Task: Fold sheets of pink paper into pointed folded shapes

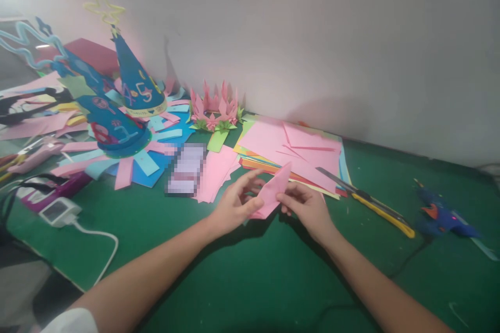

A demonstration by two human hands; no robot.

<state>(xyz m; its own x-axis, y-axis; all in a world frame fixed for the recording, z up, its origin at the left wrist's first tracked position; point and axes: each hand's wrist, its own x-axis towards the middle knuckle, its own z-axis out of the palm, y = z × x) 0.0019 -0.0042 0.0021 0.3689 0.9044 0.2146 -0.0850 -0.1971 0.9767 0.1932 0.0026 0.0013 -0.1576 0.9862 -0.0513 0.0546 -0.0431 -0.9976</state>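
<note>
Both of my hands hold one folded pink paper piece [272, 191] just above the green table [242, 270]. My left hand [234, 204] pinches its lower left side, thumb on top and fingers curled under. My right hand [307, 207] grips its right edge between thumb and fingers. The paper's point sticks up and to the right, in front of a stack of pink and coloured sheets [297, 151].
A yellow-handled utility knife [371, 203] lies right of my hands, and a blue glue gun [441, 216] beyond it. A pink paper crown [214, 109], two blue party hats [136, 83], paper strips and a white charger [58, 212] with its cable sit at the left.
</note>
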